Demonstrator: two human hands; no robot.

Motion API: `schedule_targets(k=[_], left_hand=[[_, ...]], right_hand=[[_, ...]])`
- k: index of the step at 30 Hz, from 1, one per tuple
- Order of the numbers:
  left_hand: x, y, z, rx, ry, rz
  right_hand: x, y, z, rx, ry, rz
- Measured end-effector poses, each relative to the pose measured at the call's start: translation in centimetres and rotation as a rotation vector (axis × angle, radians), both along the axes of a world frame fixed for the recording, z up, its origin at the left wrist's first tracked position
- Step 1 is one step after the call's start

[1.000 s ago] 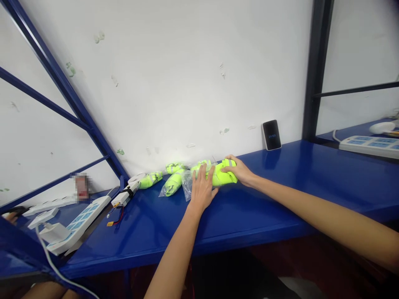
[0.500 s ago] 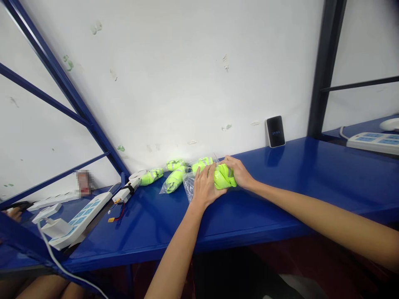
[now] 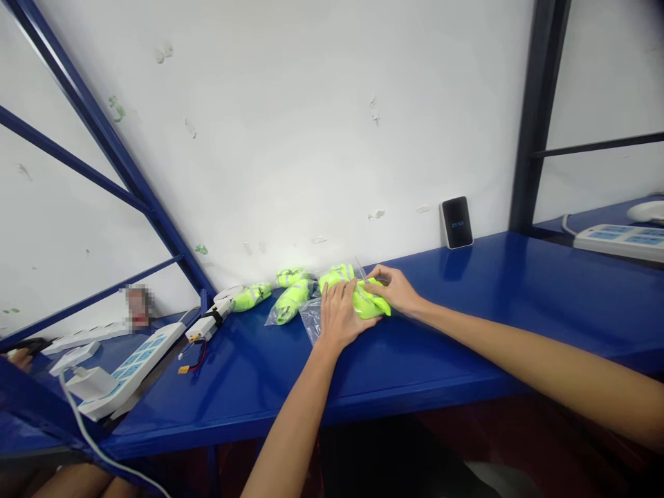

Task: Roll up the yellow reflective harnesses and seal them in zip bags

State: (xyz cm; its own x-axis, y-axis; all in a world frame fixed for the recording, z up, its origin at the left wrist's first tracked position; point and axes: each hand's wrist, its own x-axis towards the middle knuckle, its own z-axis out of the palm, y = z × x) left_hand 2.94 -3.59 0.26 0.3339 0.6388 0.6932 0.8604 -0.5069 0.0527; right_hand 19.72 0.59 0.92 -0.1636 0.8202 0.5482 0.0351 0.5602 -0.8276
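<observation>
Between my two hands lies a folded fluorescent yellow-green reflective vest [image 3: 367, 302], partly in a clear plastic bag [image 3: 311, 318] that spreads out to the left under my wrist. My left hand [image 3: 339, 311] wraps over the vest's left side, fingers on top and thumb along the near edge. At the upper right, my right hand [image 3: 394, 287] pinches the vest or bag edge with bent fingers; the exact contact is partly hidden. Close behind the left fingers is another bagged vest [image 3: 332, 277]. Further left lie more bagged vests [image 3: 293, 299], several in all.
The blue tabletop [image 3: 487, 297] meets a white wall. A small clock-like display [image 3: 456, 223] leans there. To the left are a white device with wires [image 3: 205, 325], a power strip [image 3: 137, 370] and a blue frame post [image 3: 176, 242]. Another person's hand [image 3: 21, 358] shows far left.
My right fingers have shifted slightly left and curled over the vest's top edge. The vest's right end looks flatter and reshaped. My left hand stays on it.
</observation>
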Motion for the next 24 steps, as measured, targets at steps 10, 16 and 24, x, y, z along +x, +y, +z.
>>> schedule_targets(k=[10, 16, 24], left_hand=[[1.3, -0.1, 0.3, 0.032, -0.179, -0.097], [0.0, 1.0, -0.1, -0.080, -0.361, -0.215], [-1.5, 1.2, -0.6, -0.166, -0.309, -0.204]], right_hand=[[-1.7, -2.4, 1.7, 0.330, -0.068, -0.038], [0.1, -2.5, 2.3, 0.497, -0.391, -0.081], [3.1, -2.2, 4.1, 0.302, -0.569, 0.286]])
